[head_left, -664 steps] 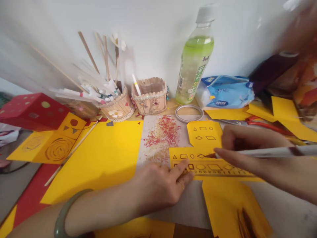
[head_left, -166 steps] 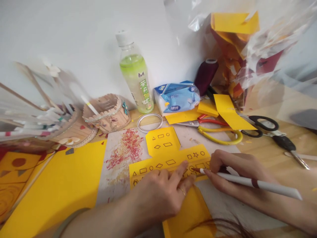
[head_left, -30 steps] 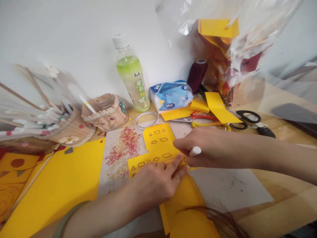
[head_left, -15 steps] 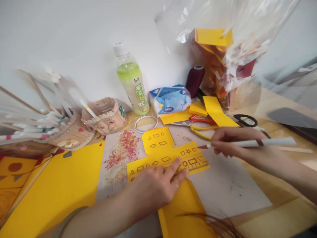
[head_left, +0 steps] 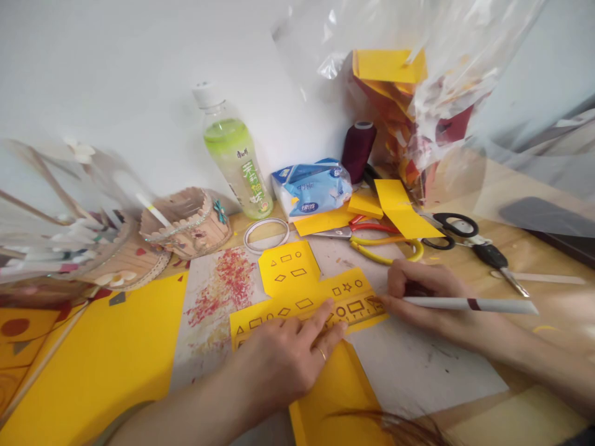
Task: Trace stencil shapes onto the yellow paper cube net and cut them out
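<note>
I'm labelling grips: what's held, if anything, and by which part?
The right hand holds the pen near its tip; the left hand grips nothing, resting on the stencil.

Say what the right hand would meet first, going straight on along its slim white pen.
Likely the left hand, whose bare fingers lie on the flat transparent stencil ruler; depth is hard to judge.

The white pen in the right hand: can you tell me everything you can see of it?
The pen is slim and white, apparently plastic, with a dark red band around its barrel and a brownish tip, uncapped. It lies slanted low between the thumb and fingers of the right hand, tip leftward, at a shape near the end of a see-through stencil on yellow card. Its back end is blurred.
</note>
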{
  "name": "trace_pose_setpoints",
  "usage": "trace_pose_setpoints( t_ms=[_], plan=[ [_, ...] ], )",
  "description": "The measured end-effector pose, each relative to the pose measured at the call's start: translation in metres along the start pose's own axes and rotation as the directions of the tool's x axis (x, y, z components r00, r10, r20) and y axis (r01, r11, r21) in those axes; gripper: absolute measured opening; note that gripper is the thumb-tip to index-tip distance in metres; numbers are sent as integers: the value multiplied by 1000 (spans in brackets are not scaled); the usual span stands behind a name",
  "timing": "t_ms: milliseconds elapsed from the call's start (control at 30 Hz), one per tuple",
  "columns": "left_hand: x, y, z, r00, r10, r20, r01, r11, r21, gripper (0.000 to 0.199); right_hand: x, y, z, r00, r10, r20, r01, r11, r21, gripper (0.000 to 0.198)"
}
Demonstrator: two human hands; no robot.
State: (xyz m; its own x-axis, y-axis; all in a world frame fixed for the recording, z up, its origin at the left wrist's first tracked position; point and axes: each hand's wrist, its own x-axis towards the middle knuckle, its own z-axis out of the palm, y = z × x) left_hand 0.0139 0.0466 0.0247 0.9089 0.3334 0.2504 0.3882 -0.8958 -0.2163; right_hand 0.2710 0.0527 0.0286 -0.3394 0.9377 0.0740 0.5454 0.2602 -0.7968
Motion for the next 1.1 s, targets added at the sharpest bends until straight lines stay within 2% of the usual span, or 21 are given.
trace_pose_setpoints(
  t_ms=[400,733,933,1100],
  plan=[
    [1,-1,0,1000,6,9,-6,1000,6,41,-1,0,1,999,-37,22,39,996,-81,26],
    [0,0,0,1000,7,26,-8,1000,27,40,17,-22,-14,973,-15,231,62,978,-199,24],
    [-3,-1,0,997,33,66,-36,999,36,36,23,-28,-16,985,-77,152,115,958,-264,21],
    [-2,-1,0,998,38,57,-39,999,27,35,24,-25,-14,980,-76,184,130,944,-302,20]
  ],
)
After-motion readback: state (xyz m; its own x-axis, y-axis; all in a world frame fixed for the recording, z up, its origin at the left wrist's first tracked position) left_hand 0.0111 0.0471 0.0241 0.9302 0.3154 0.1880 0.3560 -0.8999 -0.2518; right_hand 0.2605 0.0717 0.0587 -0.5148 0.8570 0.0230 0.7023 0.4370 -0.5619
